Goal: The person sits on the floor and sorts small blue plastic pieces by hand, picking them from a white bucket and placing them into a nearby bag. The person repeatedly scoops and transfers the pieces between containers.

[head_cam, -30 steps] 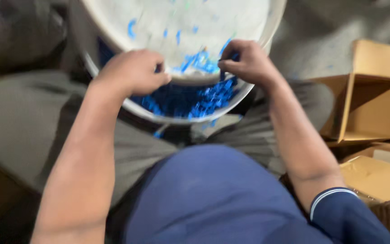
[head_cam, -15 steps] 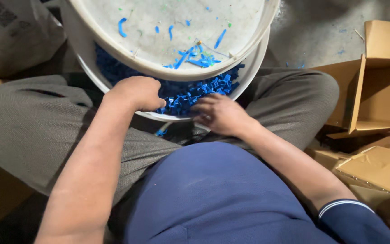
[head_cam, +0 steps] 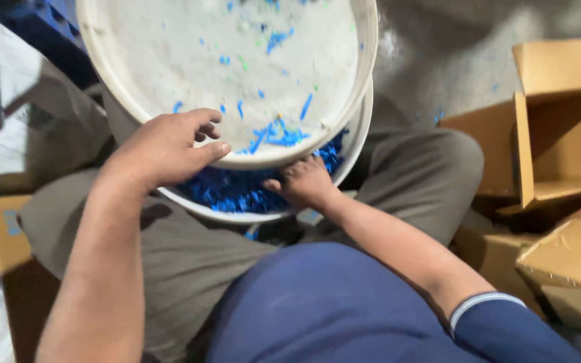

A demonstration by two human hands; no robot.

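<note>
Head view, looking down over lap. Two white round basins stacked askew: upper white basin (head_cam: 169, 60) tilted, mostly bare inside, with scattered blue plastic scraps (head_cam: 277, 133) gathered near its near rim. Lower white basin (head_cam: 361, 144) beneath, holding dense pile of blue shreds (head_cam: 226, 191), visible in gap between rims. Left hand (head_cam: 163, 148) resting over near-left rim of upper basin, fingers loosely curled, thumb extended right along rim; grip half open, clamped on nothing visible. Right hand (head_cam: 304, 183) reaching into lower basin under upper rim, fingertips hidden among shreds; grip state cannot tell. Grey trousers (head_cam: 411, 168) under basins, blue shirt (head_cam: 331, 309) near. Open cardboard boxes (head_cam: 559, 134) at right on floor. Crumpled plastic sheet (head_cam: 21, 121) at left.
</note>
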